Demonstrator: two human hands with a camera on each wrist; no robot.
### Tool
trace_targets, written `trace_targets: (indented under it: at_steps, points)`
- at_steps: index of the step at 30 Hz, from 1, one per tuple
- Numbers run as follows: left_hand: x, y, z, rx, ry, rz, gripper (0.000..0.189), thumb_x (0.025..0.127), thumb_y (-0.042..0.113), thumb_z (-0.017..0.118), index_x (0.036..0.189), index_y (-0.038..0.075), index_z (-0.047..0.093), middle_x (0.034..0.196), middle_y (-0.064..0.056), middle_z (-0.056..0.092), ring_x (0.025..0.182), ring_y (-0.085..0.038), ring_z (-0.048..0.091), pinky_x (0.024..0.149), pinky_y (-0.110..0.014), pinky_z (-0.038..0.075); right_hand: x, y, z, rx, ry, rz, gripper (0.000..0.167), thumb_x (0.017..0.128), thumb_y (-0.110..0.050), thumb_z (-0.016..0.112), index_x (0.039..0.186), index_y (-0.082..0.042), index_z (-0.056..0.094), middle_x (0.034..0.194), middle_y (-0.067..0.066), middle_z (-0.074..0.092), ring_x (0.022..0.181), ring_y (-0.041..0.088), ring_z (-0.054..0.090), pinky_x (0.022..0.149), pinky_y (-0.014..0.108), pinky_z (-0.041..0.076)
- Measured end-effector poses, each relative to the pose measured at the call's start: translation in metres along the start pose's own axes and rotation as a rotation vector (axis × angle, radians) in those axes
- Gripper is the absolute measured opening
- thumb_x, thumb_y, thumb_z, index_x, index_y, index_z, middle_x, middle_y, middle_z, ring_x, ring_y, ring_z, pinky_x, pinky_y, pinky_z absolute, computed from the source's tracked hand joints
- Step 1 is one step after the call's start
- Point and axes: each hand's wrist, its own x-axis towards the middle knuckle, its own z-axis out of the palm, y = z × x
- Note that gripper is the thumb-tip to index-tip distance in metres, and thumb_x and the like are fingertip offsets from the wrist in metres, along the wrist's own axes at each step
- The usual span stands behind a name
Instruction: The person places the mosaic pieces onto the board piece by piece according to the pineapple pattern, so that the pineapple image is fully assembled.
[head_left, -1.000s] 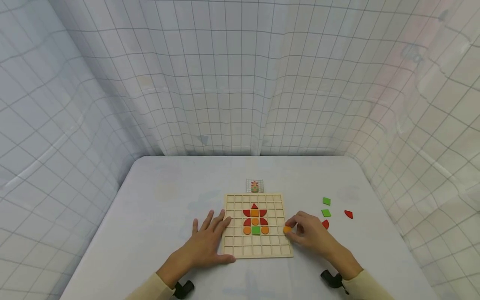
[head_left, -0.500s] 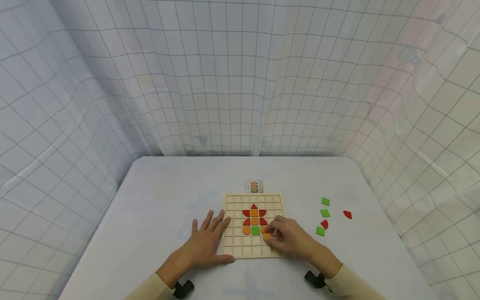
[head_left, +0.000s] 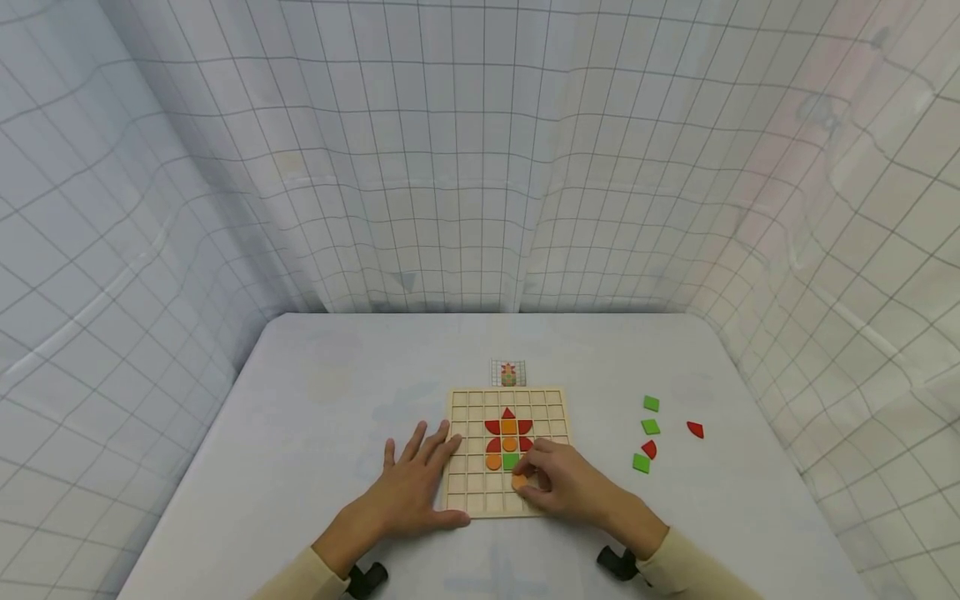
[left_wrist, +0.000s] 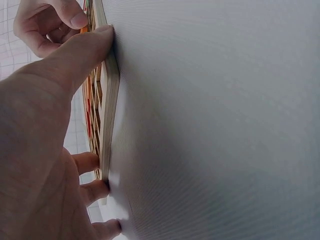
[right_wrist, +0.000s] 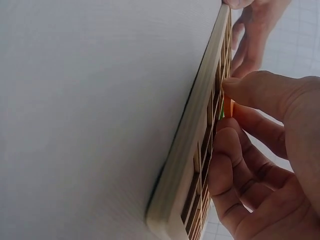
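A wooden grid board (head_left: 468, 502) lies on the table with red, orange and green pieces set in its middle cells. My left hand (head_left: 411, 492) rests along the board's left edge, fingers spread, the thumb at the near left corner. With thumb and fingertips my right hand (head_left: 562, 483) pinches an orange round piece (head_left: 519, 482), just below the green square (head_left: 511, 462) on the board. In the right wrist view the orange piece (right_wrist: 228, 106) shows between thumb and index finger, right over the grid. The right hand covers the board's lower right part.
Green pieces (head_left: 651, 403) and red pieces (head_left: 696, 430) lie loose on the table to the right of the board. A small pattern card (head_left: 508, 372) lies behind the board. Grid-patterned curtains (head_left: 450, 167) hang around the table (head_left: 337, 367).
My right hand has carried the orange piece leftward from the board's right edge to below the green square. Another green piece on the right came into view. The left hand has stayed put.
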Motion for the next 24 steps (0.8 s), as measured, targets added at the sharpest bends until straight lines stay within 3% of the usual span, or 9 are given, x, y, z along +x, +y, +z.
trace_targets:
  at_steps: [24]
  points:
    - [-0.0002,0.0007,-0.0021,0.0,-0.001,0.003,0.127,0.085,0.085,0.087,0.182,0.018,0.039,0.196,-0.013,0.027,0.182,-0.052,0.019,0.129,-0.097,0.018,0.0051,-0.0054,0.0056,-0.028,-0.004,0.021,0.018,0.103,-0.019,0.092,0.119,-0.015,0.086,0.102,-0.007,0.071,0.088,0.001,0.055,0.077,0.016,0.05]
